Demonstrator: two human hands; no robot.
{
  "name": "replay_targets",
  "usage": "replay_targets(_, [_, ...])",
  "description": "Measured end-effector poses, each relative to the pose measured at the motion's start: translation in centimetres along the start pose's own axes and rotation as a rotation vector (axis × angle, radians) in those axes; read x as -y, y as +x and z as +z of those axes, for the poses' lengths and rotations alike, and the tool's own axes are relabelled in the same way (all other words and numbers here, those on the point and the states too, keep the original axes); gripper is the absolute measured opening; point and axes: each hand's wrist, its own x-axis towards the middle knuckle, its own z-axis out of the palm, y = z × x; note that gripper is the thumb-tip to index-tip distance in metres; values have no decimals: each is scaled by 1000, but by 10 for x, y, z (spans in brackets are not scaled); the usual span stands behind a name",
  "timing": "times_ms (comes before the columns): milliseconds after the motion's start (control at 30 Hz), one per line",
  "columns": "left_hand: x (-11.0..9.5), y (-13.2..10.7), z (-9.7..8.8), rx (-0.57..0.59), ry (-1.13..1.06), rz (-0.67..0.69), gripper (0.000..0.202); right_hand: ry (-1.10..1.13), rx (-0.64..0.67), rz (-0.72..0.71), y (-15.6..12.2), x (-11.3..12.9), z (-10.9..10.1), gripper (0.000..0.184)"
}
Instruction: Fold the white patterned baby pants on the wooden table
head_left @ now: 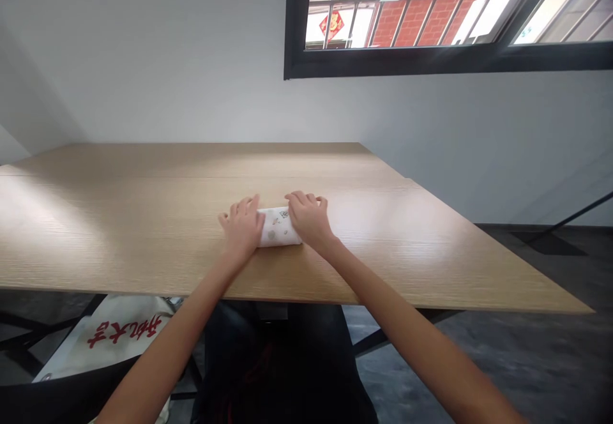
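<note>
A small white rolled cloth (278, 227) with little printed figures lies on the wooden table (143, 219), close to the near edge. My left hand (242, 225) rests on its left end, fingers stretched forward and lying flat. Covering the right end is my right hand (309, 217), its fingers curled over the top of the roll. Both hands press on the cloth from above. The middle of the roll shows between them.
A white bag with red characters (119, 334) sits on the floor under the table at the left. A dark chair edge (62, 392) is at the bottom left. A white wall and a black-framed window (431, 60) stand beyond the table.
</note>
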Motion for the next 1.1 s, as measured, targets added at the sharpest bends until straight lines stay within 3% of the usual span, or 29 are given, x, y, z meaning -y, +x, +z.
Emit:
replay_targets(67, [-8, 4, 4, -21, 83, 157, 38, -48, 10, -88, -2, 11, 5, 29])
replay_targets(133, [-8, 9, 8, 9, 159, 247, 36, -57, 77, -88, -3, 12, 10, 29])
replay_targets(333, [33, 9, 1, 91, 187, 191, 31, -10, 252, 23, -16, -35, 0, 38])
replay_targets(433, [42, 8, -6, 101, 154, 113, 34, 60, 255, 164, -30, -52, -12, 42])
replay_targets(533, [30, 18, -8, 128, 76, 67, 41, 237, 149, 274, -46, -50, -14, 48])
replay_targets(667, [-1, 40, -4, 288, -51, 192, 35, 355, 68, 282, -64, -38, -5, 67])
replay_targets(767, [-14, 44, -2, 381, -94, 249, 30, 398, 56, 269, -64, -41, 0, 66])
replay_targets(900, [-13, 11, -11, 353, -86, 162, 26, 546, 116, 180, -44, -53, 0, 65])
replay_targets(1100, [-25, -86, -31, 203, -22, 47, 26, 607, 243, 101, -18, -35, -5, 57])
